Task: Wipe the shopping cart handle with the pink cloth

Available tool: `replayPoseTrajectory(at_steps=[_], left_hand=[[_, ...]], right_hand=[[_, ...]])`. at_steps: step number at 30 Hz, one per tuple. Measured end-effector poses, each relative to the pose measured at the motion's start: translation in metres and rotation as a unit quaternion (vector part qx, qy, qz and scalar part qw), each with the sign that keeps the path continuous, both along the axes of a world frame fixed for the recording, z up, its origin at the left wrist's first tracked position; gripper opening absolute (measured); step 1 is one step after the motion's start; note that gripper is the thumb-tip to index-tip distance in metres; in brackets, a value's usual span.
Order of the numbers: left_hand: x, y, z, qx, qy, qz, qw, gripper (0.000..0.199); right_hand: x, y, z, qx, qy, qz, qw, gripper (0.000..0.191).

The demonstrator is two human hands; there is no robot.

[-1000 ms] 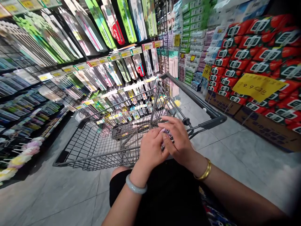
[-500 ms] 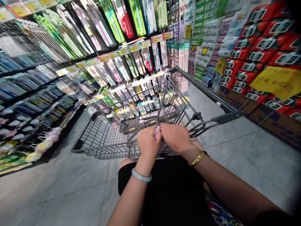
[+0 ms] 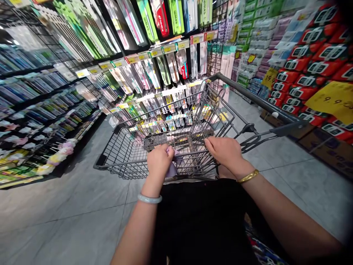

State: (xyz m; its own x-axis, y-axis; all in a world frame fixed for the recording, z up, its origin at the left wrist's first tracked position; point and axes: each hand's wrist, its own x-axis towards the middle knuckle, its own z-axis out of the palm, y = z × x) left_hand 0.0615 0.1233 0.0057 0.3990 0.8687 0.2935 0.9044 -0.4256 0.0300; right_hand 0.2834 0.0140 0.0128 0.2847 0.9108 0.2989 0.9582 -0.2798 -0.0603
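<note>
My left hand (image 3: 159, 159) is closed on a lilac cloth (image 3: 171, 170), which hangs from under the fingers over the near side of a grey wire shopping cart (image 3: 100, 163). A pale bangle circles that wrist. Apart from it, to the right, my right hand (image 3: 224, 151) is curled with thumb and forefinger together, over the folding wire seat part of the cart. Whether something lies between its fingers is hidden. A gold bracelet is on the right wrist. The cart stands sideways before my knees, its handle (image 3: 288, 127) to the right.
Beyond the cart stands a rack of hanging toothbrush packs (image 3: 161, 18) with price tags. Stacked red packs (image 3: 317, 62) with a yellow price sign (image 3: 332, 101) rise at the right. Shelves of packaged goods (image 3: 35, 88) line the left. Grey tiled floor (image 3: 91, 221) lies around me.
My hands, together on the lilac cloth before, have parted: the left went left with the cloth, the right moved right. The view has shifted slightly, so shelves and cart appear further right.
</note>
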Motion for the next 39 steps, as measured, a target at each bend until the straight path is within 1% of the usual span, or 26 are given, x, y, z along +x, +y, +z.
replayPoseTrajectory(at_steps=[2, 5, 9, 14, 16, 17, 19, 21, 23, 25, 28, 30, 31, 32, 34, 37, 39], left_hand=[[0.002, -0.001, -0.001, -0.005, 0.003, -0.004, 1.0, 0.035], [0.013, -0.008, -0.002, -0.002, -0.012, -0.014, 1.0, 0.032], [0.037, -0.017, -0.002, -0.001, -0.026, -0.029, 0.999, 0.032], [0.087, -0.028, 0.0, 0.007, -0.04, -0.119, 0.992, 0.033], [0.1, -0.032, 0.001, 0.011, -0.042, -0.141, 0.989, 0.034], [0.103, -0.033, 0.002, 0.009, -0.042, -0.147, 0.988, 0.034], [0.1, -0.031, 0.002, 0.001, -0.037, -0.153, 0.988, 0.036], [0.087, -0.024, 0.002, -0.006, -0.026, -0.142, 0.99, 0.037], [0.064, -0.015, 0.002, -0.013, -0.014, -0.116, 0.993, 0.037], [0.035, -0.004, 0.001, -0.02, -0.006, -0.081, 0.996, 0.037], [-0.008, 0.01, -0.001, -0.026, -0.013, -0.015, 0.999, 0.037], [-0.025, 0.014, -0.002, -0.026, -0.017, 0.02, 0.999, 0.037], [-0.027, 0.015, -0.002, -0.026, -0.018, 0.032, 0.999, 0.037], [-0.026, 0.015, -0.002, -0.027, -0.018, 0.036, 0.999, 0.038], [-0.012, 0.012, -0.001, -0.033, -0.021, 0.028, 0.999, 0.039], [0.025, 0.004, 0.0, -0.033, -0.029, -0.012, 0.999, 0.039], [0.049, -0.001, 0.0, -0.03, -0.033, -0.034, 0.998, 0.04]], right_hand=[[0.004, 0.002, 0.0, -0.003, -0.002, -0.009, 1.0, 0.054], [0.012, 0.003, -0.001, -0.011, -0.008, -0.027, 1.0, 0.057], [0.026, 0.006, -0.003, -0.027, -0.019, -0.053, 0.998, 0.058], [0.042, 0.011, -0.004, -0.043, -0.032, -0.071, 0.996, 0.059], [0.049, 0.011, -0.003, -0.046, -0.04, -0.076, 0.995, 0.058], [0.053, 0.01, -0.003, -0.05, -0.042, -0.079, 0.995, 0.058], [0.06, 0.009, -0.001, -0.061, -0.04, -0.084, 0.994, 0.057], [0.067, 0.009, 0.001, -0.073, -0.031, -0.089, 0.993, 0.056], [0.073, 0.009, 0.003, -0.084, -0.021, -0.093, 0.992, 0.056], [0.076, 0.011, 0.005, -0.096, -0.017, -0.092, 0.991, 0.054], [0.078, 0.013, 0.009, -0.119, -0.022, -0.082, 0.989, 0.051], [0.078, 0.014, 0.011, -0.136, -0.019, -0.077, 0.988, 0.05], [0.079, 0.014, 0.012, -0.146, -0.013, -0.074, 0.987, 0.05], [0.08, 0.015, 0.014, -0.156, -0.005, -0.072, 0.985, 0.049], [0.083, 0.018, 0.018, -0.177, 0.006, -0.067, 0.982, 0.048], [0.077, 0.028, 0.026, -0.185, -0.011, -0.055, 0.981, 0.048], [0.062, 0.039, 0.031, -0.164, -0.015, -0.031, 0.986, 0.051]])
